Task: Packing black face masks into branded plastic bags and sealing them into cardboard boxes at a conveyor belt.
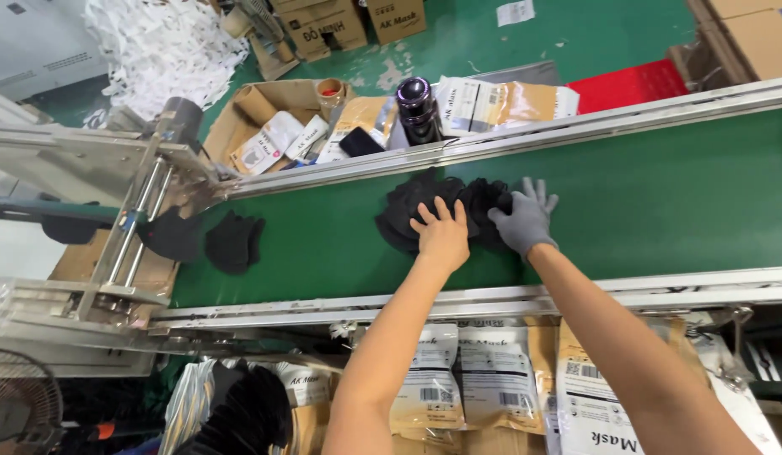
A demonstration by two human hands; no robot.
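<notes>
Hands meet at the centre of the frame on a heap of black masks lying on a green conveyor belt; the left hand is bare, fingers spread flat and pressing down on the heap's near side; the right hand, in a grey glove, lies just beside it with fingers fanned open over the heap's right part, touching the dark fabric; neither hand pinches anything that can be seen. Left of the heap, well apart, a smaller black mask stack rests on the belt, and another dark piece sits near the metal machine frame at the left edge; a silver rail runs along the belt's far side and a second rail along its near side. Beyond the far rail, in the upper middle of the frame, an open cardboard box holds flat mask packets, with a dark cylindrical bottle standing beside it; a pile of white scraps fills the upper left. Below the near rail, along the bottom of the frame, printed packets stand in a row; a fan shows in the lower left corner.
</notes>
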